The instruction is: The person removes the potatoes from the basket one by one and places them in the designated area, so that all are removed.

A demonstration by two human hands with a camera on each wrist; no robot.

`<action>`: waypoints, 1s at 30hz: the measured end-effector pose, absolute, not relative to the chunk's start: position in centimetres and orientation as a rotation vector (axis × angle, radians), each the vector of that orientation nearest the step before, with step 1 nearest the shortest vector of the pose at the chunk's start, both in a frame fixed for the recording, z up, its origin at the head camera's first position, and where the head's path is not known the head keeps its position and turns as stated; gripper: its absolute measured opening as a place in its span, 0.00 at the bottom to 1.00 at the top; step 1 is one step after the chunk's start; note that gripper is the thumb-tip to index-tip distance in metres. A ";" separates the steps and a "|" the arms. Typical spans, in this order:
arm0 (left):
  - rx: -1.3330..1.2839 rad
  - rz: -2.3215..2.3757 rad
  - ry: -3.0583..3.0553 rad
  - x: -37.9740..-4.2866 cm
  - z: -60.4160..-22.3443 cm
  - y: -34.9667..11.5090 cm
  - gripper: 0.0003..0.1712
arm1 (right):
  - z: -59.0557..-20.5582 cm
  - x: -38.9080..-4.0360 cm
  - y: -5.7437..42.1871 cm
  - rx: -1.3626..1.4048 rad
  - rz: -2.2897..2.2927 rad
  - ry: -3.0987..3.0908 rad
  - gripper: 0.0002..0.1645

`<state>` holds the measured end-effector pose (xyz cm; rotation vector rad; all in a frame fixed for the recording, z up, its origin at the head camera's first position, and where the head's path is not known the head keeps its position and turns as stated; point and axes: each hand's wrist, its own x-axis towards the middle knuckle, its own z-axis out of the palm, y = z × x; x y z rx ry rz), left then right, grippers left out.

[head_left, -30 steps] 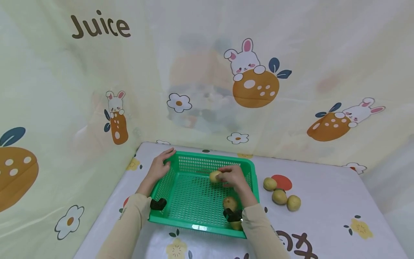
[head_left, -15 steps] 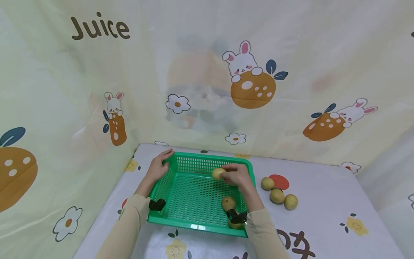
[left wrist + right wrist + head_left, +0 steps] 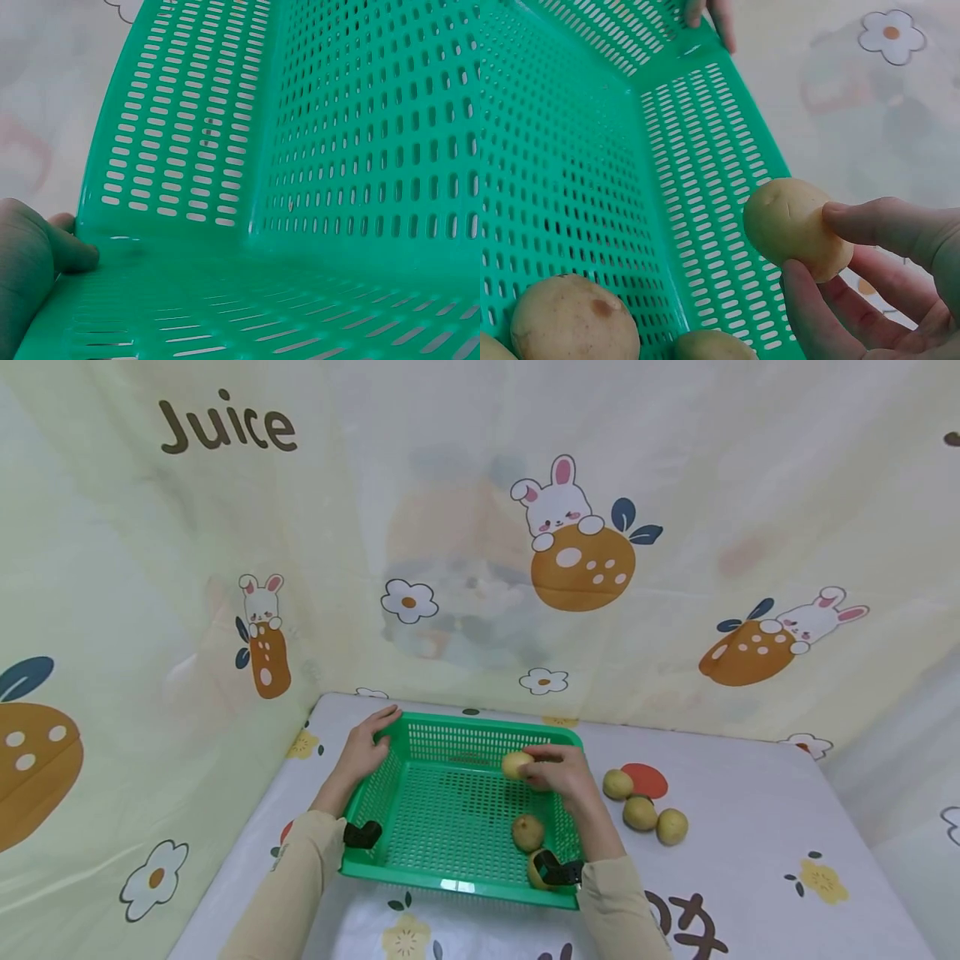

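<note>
A green plastic basket [image 3: 450, 887] with slotted walls stands on the table. At its far left corner my left hand [image 3: 363, 750] grips the rim; the left wrist view shows the thumb [image 3: 75, 251] over it. My right hand [image 3: 562, 770] pinches a small pale potato [image 3: 791, 225] between thumb and fingers, above the far right part of the basket. Below, a larger potato [image 3: 528, 832] lies on the basket floor, with another potato [image 3: 537, 870] partly hidden by the black wrist camera. The right wrist view also shows a potato [image 3: 714, 346] beside the far wall.
To the right of the basket, three potatoes [image 3: 640, 814] lie close together on the patterned white tablecloth [image 3: 750, 818]. Behind the table hangs a printed curtain [image 3: 465, 527], which continues along the left side.
My right hand has shifted a little to the right with the potato in its fingers. The left hand stays at the basket's corner, and the other potatoes lie as before.
</note>
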<state>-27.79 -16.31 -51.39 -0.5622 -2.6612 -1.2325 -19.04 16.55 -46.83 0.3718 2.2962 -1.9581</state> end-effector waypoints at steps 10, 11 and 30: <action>-0.566 -1.254 -2.652 -27.9 -51.4 -16.4 0.31 | -46.6 -17.7 17.4 0.414 -2.127 2.147 0.27; -0.564 -1.251 -2.652 -27.9 -51.4 -16.4 0.31 | -46.5 -17.7 17.5 0.426 -2.138 2.138 0.27; -0.566 -1.259 -2.639 -27.7 -51.3 -16.2 0.31 | -45.5 -15.5 19.0 0.456 -2.104 2.207 0.27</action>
